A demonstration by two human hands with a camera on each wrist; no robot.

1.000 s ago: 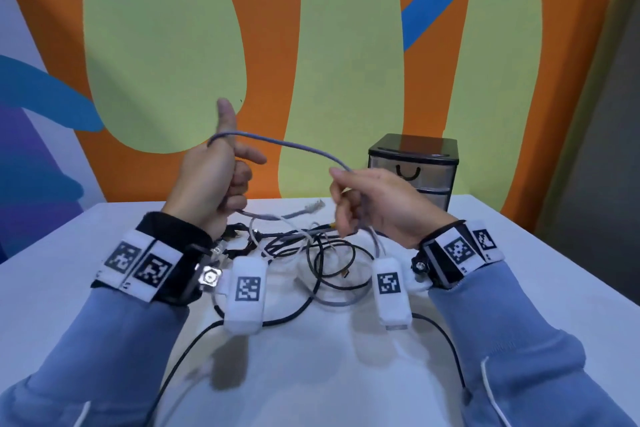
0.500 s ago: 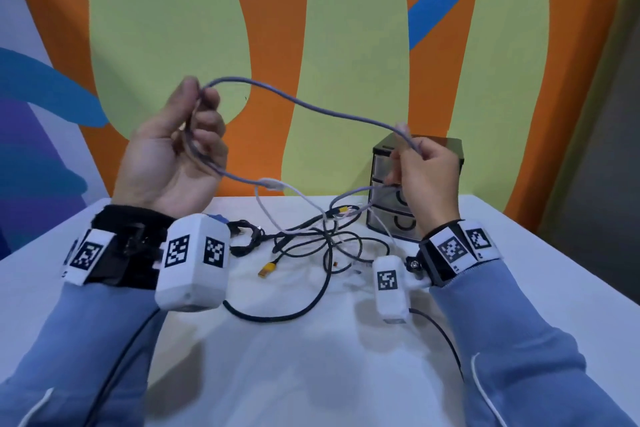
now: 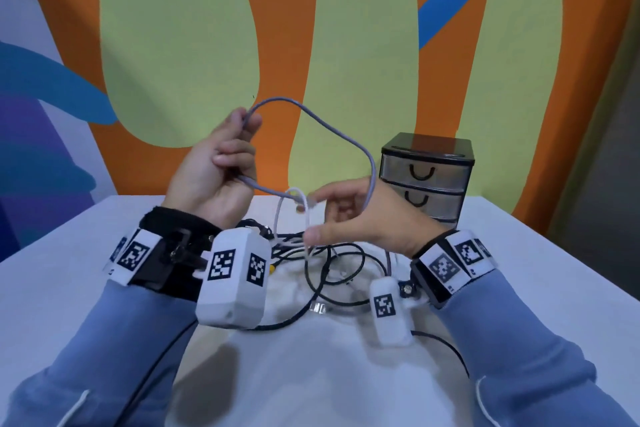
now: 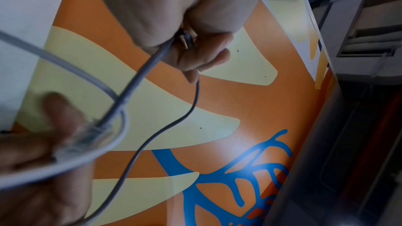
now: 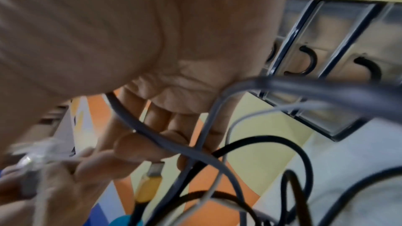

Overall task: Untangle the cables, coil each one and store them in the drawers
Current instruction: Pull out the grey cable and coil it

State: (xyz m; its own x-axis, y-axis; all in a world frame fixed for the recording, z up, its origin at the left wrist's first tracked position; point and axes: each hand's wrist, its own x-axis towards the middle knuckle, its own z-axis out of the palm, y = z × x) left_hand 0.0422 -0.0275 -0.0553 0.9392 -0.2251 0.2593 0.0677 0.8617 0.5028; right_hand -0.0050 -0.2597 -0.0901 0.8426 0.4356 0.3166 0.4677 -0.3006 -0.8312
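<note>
**Operator A:** Firstly, head view. What do I log for each hand?

**Operator B:** I read the left hand (image 3: 211,177) raised above the table (image 3: 62,281), fingers curled round the grey cable (image 3: 346,139). That cable arcs up from the left fingers, over to the right, and down behind the right hand (image 3: 360,215). The right hand has thumb and forefinger reaching toward a white cable (image 3: 304,215) loop; blur stops me from telling whether they pinch it. Under both hands a tangle of black cables (image 3: 322,274) lies on the table. The drawer unit (image 3: 426,180) stands at the far right of the table, all visible drawers shut.

**Operator A:** Left wrist view?

**Operator B:** I confirm the left hand (image 4: 185,23) is clenched on the grey cable (image 4: 139,78), which leaves the fist in two runs. A clear plug (image 4: 91,133) on one end sits against the blurred right fingers (image 4: 58,114).

**Operator A:** Right wrist view?

**Operator B:** The right hand (image 5: 174,75) shows loosely bent fingers with the grey cable (image 5: 156,137) passing across them. A yellow connector (image 5: 147,186) hangs among the black cables (image 5: 282,145). The drawer unit (image 5: 339,44) is behind.
</note>
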